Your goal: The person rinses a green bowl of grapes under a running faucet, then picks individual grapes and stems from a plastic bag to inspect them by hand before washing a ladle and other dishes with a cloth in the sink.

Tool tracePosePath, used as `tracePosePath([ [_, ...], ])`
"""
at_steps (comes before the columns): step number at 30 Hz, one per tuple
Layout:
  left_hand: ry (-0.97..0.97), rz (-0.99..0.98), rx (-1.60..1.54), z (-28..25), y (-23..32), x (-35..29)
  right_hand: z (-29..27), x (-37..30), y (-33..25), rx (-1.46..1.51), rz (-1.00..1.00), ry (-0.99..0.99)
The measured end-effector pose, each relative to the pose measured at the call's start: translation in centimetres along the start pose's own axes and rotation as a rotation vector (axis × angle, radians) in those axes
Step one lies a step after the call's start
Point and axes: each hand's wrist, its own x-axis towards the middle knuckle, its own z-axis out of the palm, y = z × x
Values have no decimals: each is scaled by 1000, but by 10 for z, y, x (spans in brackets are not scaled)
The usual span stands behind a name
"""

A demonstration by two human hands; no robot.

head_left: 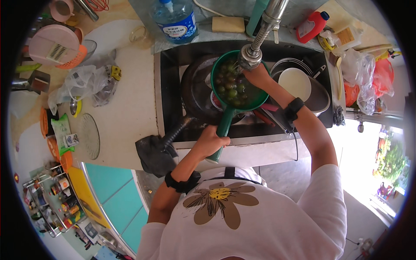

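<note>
My left hand (pixel 209 142) is closed round the handle of a green plastic dipper (pixel 224 125), which is held over the sink. Several small round green and brownish fruits (pixel 232 92) lie in water in its bowl. My right hand (pixel 258 79) reaches over the dipper's right rim, right beneath the metal faucet head (pixel 250 57). That head hides the fingers, so I cannot tell whether they hold anything. A thin spray seems to fall from the faucet into the bowl. Below the dipper sits a dark wok (pixel 195 89) with a black handle.
A white bowl (pixel 294 84) and metal pans stand in the sink's right side. A black cloth (pixel 155 156) hangs over the front edge. Behind are a large blue-labelled bottle (pixel 175 26), a yellow sponge (pixel 228 24) and a red bottle (pixel 312 27). Plastic bags (pixel 89 80) lie on the left counter.
</note>
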Motion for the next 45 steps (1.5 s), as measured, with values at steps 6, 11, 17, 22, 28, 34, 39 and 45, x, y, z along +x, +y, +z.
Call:
tracePosePath([
  [6, 37, 44, -42, 7, -4, 3, 10, 0, 7, 114, 605, -133],
  [11, -17, 18, 17, 8, -13, 4, 0, 2, -25, 795, 1126, -355],
  [17, -7, 52, -21, 5, -19, 4, 5, -9, -16, 877, 641, -402],
  [22, 18, 48, -12, 5, -12, 1, -5, -1, -7, 121, 260, -107],
  [28, 12, 55, 46, 5, -17, 4, 5, 12, -43, 323, 296, -377],
  [34, 16, 2, -19, 3, -6, -1, 5, -30, -74, -368, -78, -482],
  [39, 28, -16, -35, -2, -11, -3, -19, -49, -59, -540, -363, -405],
  [45, 90, 13, -99, 0, -8, -3, -7, -45, -78, -500, -42, -347],
])
